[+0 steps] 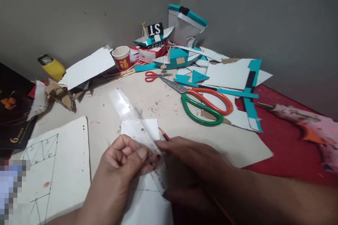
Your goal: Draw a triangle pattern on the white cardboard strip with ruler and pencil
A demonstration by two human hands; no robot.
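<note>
Between the thumb and fingers of my left hand (118,168) is a clear plastic ruler (121,103), slanting from upper left to lower right. My right hand (190,161), partly blurred, is closed around a red and black pencil (164,134); its tip points up and left. The right fingertips come up against the ruler's edge, but whether they also grip it I cannot tell. A white sheet of card (150,124) lies beneath the ruler and both hands, with a thin line across its lower part.
Left lies a notepad with drawn lines (71,161). Large orange-and-green scissors (202,109) and small red scissors (151,76) lie ahead. Behind stand two card boats (176,62), a paper cup (121,58) and card scraps (227,74). A pink glue gun (298,116) sits right on red cloth (253,168).
</note>
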